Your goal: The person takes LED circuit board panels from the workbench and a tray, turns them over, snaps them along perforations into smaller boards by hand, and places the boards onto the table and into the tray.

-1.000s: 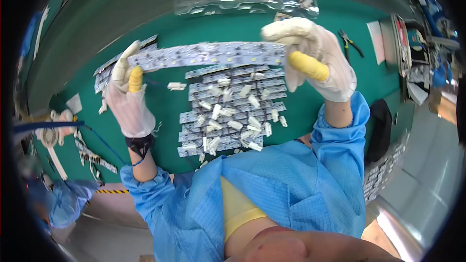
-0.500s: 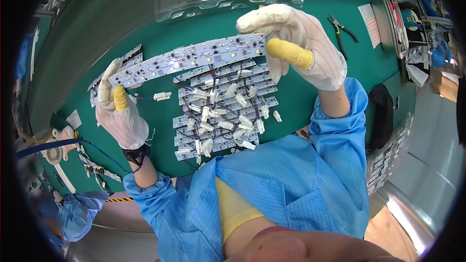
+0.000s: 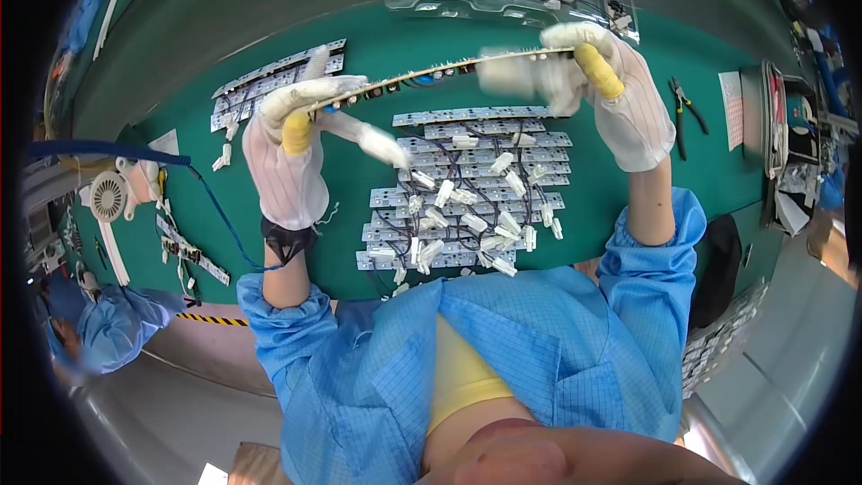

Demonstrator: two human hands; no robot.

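Note:
A long LED circuit board (image 3: pixel 431 72) is held up edge-on between my two gloved hands, its face turned away and components showing along its underside. My left hand (image 3: pixel 292 144), in a white glove with a yellow thumb cover, grips the left end. The right end is in my right hand (image 3: pixel 620 90), gloved the same way, some of its fingers smeared by motion. Below the raised board lies a stack of LED boards (image 3: pixel 471 189) in overlapping rows, with white connectors and dark wires on top. More LED boards (image 3: pixel 269 81) rest behind my left hand.
At the back stands a clear plastic tray (image 3: pixel 431 4) with boards and connectors. Pliers (image 3: pixel 684 117) lie right on the green mat (image 3: pixel 359 45). A small white fan (image 3: pixel 109 196) and a blue cord (image 3: pixel 215 202) are at left. Another person's blue sleeve (image 3: pixel 126 328) shows lower left.
The board has tipped from showing its LED face to being edge-on. My view has shifted, so the stack and tray sit farther right. Both hands still hold the board's ends.

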